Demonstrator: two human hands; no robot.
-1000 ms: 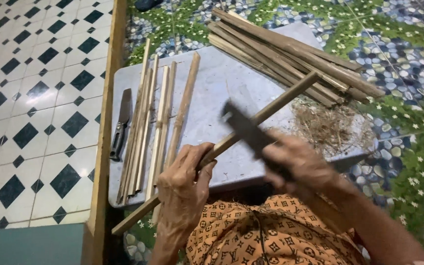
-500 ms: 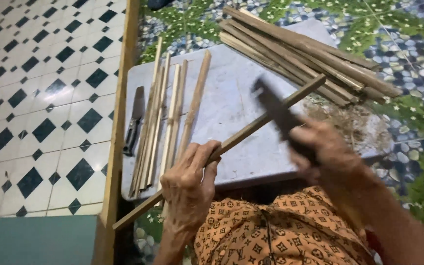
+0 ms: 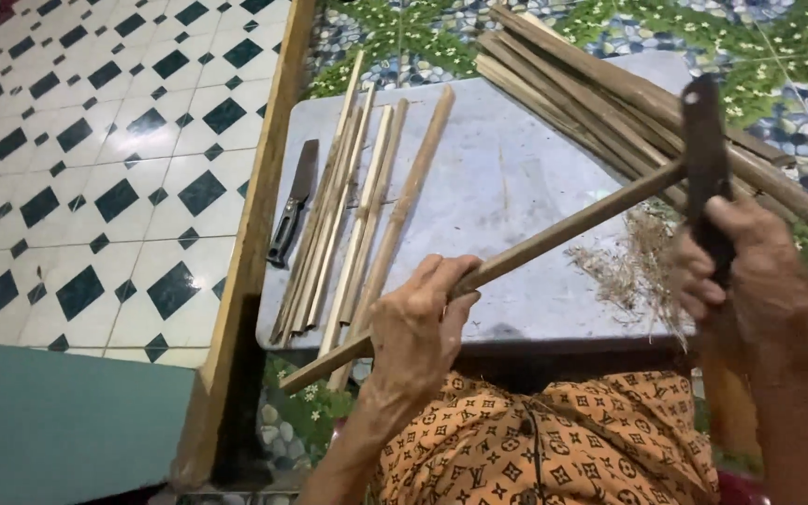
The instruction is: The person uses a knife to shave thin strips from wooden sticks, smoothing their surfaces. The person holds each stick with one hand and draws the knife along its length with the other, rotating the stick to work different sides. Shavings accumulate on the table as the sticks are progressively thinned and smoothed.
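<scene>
A person is working a bamboo stick (image 3: 516, 257) over a small grey table (image 3: 507, 178), both hands closed and set well apart. The left hand (image 3: 418, 327) is gripping the stick near its lower part, fingers wrapped over it, so that the stick is slanting up and away to the right, its low end poking out past the table's near edge to the left of that hand. The right hand (image 3: 745, 281) is clenching the dark handle of a knife (image 3: 703, 150), whose blade is standing nearly upright and meeting the stick's far end just above the knuckles.

Between the two hands, closer to the right one, a heap of thin shavings (image 3: 633, 266) is lying on the table. Beyond the left hand, a row of pale split strips (image 3: 353, 210) is lying side by side, and to their left a second knife (image 3: 294, 201) is resting flat on the table. Beyond the right hand, a bundle of darker sticks (image 3: 610, 103) is lying slantwise across the table's far corner. Below both hands an orange patterned cloth (image 3: 554, 444) is covering the person's lap. Far to the left, a wooden beam (image 3: 250, 243) is bordering a black-and-white tiled floor (image 3: 95, 159).
</scene>
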